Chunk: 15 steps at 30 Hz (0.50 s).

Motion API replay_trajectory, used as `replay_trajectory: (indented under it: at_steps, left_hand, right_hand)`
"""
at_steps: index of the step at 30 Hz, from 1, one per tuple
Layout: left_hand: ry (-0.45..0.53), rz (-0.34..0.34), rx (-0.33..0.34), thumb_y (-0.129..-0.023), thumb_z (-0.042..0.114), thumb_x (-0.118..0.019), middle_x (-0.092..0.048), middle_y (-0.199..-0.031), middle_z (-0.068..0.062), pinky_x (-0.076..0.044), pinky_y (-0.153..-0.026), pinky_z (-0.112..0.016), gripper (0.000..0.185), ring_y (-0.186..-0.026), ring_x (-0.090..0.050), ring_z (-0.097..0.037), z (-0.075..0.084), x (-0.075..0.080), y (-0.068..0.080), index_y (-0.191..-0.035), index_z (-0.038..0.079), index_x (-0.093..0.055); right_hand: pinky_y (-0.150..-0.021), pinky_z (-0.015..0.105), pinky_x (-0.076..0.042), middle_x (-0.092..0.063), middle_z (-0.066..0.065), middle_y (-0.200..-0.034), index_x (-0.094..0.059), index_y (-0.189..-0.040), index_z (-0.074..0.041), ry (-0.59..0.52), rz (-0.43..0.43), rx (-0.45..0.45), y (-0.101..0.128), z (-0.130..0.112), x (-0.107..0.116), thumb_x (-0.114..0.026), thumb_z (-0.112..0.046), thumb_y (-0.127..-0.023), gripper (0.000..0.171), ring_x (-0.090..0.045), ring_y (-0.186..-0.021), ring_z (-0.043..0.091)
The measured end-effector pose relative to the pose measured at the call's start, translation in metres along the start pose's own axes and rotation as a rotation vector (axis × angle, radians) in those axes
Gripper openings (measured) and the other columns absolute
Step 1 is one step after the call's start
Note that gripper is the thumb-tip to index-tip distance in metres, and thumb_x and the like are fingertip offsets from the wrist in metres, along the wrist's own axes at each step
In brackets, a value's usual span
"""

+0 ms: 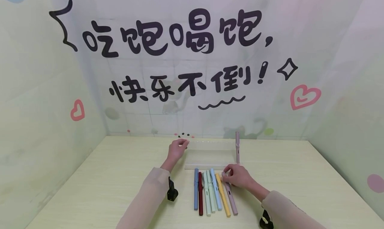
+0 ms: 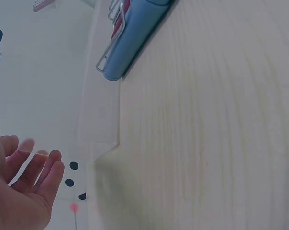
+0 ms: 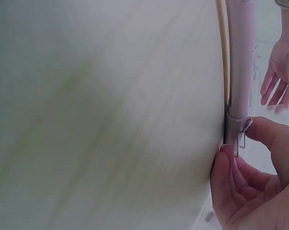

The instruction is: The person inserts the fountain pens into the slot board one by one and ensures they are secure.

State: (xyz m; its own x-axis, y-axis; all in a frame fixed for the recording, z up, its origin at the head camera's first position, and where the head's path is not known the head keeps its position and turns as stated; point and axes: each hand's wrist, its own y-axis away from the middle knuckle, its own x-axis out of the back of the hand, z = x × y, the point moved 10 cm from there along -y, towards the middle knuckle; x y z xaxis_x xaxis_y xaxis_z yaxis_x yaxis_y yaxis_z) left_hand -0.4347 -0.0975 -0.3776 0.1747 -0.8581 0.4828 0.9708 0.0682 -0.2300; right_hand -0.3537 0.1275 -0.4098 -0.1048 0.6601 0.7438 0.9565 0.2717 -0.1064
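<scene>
My left hand (image 1: 177, 148) pinches the upper left corner of a clear plastic pen stand (image 1: 210, 167), its fingers (image 2: 49, 177) showing around the transparent panel's edge. One purple pen (image 1: 237, 147) stands upright at the stand's right end. With thumb and fingertips my right hand (image 1: 238, 176) pinches the clip end of another purple pen (image 1: 231, 199), lying at the right of a row of pens. Beside it are a yellow pen (image 1: 223, 197), a light blue pen (image 1: 216, 192), pale green pens (image 1: 207, 197), a dark red pen (image 1: 200, 195) and a blue pen (image 1: 196, 192).
The pens lie side by side on a pale wood-grain table (image 1: 120, 189), right in front of the stand. A printed cloth backdrop (image 1: 186, 62) rises behind the table and along both sides. Each wrist wears a small black camera (image 1: 172, 190).
</scene>
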Motion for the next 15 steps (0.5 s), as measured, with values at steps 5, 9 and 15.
replay_trajectory:
  at_steps: [5, 9, 15]
  left_hand:
    - [-0.006, -0.002, 0.007, -0.089, 0.02, -0.053, -0.062, -0.092, -0.011, -0.047, -0.069, -0.035, 0.025, -0.079, -0.06, -0.022, 0.0006, 0.0013, 0.0009, -0.1, -0.001, -0.063]
    - [-0.009, -0.002, 0.008, -0.089, 0.02, -0.053, -0.062, -0.092, -0.01, -0.047, -0.068, -0.034, 0.026, -0.079, -0.06, -0.022, -0.0001, 0.0009, 0.0007, -0.1, 0.0, -0.063]
    - [-0.004, -0.004, 0.01, -0.089, 0.02, -0.053, -0.062, -0.092, -0.011, -0.047, -0.068, -0.034, 0.025, -0.079, -0.06, -0.022, -0.0011, -0.0004, 0.0001, -0.1, 0.0, -0.063]
  right_hand:
    - [-0.042, 0.023, -0.035, -0.045, -0.004, -0.056, -0.056, -0.079, -0.007, 0.051, 0.013, 0.062, -0.0006, -0.0029, 0.0005, -0.074, -0.017, -0.07, 0.022, -0.041, -0.048, 0.01]
    - [-0.043, 0.023, -0.036, -0.046, -0.005, -0.056, -0.054, -0.078, -0.007, 0.069, 0.016, 0.095, -0.0001, -0.0045, 0.0002, -0.074, -0.016, -0.07, 0.024, -0.042, -0.048, 0.01]
    - [-0.043, 0.023, -0.036, -0.047, -0.004, -0.057, -0.053, -0.078, -0.007, 0.064, 0.021, 0.085, -0.0004, -0.0042, 0.0012, -0.074, -0.015, -0.07, 0.024, -0.042, -0.048, 0.009]
